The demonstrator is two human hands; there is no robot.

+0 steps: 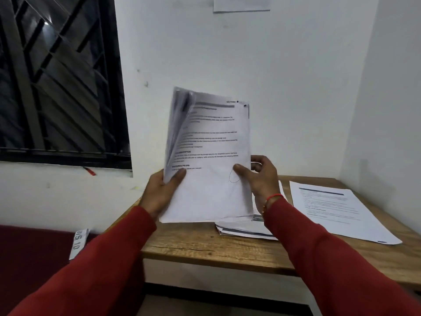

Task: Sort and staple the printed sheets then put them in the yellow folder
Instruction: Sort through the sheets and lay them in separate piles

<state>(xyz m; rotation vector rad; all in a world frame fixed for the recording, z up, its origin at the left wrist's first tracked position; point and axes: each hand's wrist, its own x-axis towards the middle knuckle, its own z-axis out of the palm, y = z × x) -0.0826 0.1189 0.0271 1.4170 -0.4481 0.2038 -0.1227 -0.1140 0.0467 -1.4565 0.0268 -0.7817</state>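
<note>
Nearest the camera, both red sleeves reached forward over the front edge of the wooden table (193,245). The left hand (160,190) gripped the lower left edge of the held stack of printed sheets (211,156), thumb across the front face and fingers hidden behind. The right hand (259,179) pinched the lower right edge, thumb pressed on the front sheet beside a pen loop, fingers curled behind the paper. The stack stood nearly upright above the table, clear of its surface, with its upper left corner fanned and blurred.

Risks, as judged: the fanned sheets at the left were loosely controlled. One could slip out, fold over, or drop back out of order. Both holds sat low on the stack, so the unsupported top could flop forward. A loosened left thumb would probably spill pages onto the table.

Just beyond the hands, a second pile of sheets (243,231) lay flat, partly hidden by the right wrist. Mixing with that pile was a further risk. Farther right lay a single printed sheet (337,210), apart from the pile. No stapler or yellow folder was visible. At the rear stood a white wall (284,65) and a barred window (57,76).
</note>
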